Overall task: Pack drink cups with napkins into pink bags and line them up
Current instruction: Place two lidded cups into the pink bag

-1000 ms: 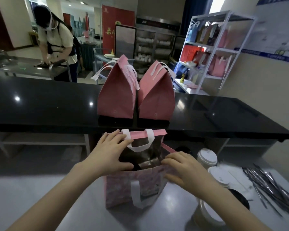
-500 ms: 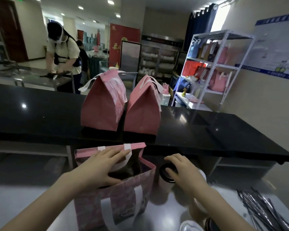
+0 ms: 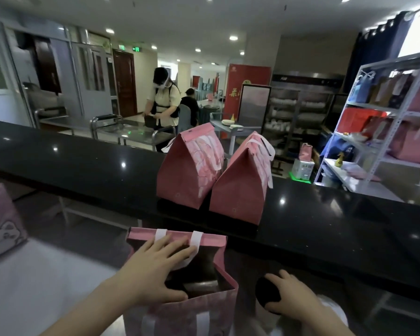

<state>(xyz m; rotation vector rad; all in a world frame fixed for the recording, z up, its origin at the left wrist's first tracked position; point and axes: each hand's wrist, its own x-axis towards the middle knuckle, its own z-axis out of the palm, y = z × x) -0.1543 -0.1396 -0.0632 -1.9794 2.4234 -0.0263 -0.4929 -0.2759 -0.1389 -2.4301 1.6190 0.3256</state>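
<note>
An open pink bag (image 3: 199, 309) with white handles stands on the pale worktop in front of me. My left hand (image 3: 153, 270) rests across its mouth, thumb on the near rim and fingers on the far handle, holding it open. To the right of the bag my right hand (image 3: 289, 297) grips a drink cup with a black lid (image 3: 267, 292) from the side. Two closed pink bags (image 3: 189, 170) (image 3: 240, 185) stand side by side on the black counter (image 3: 83, 166) beyond.
Another pink bag (image 3: 3, 221) lies at the left edge. A white cup lid (image 3: 335, 309) shows behind my right wrist. A person stands at steel tables past the counter. A white shelf rack (image 3: 386, 122) with bags is at right.
The view tilted upward. My right hand left the bag's rim, moved right and closed on the black-lidded cup. My left hand stayed on the bag's mouth.
</note>
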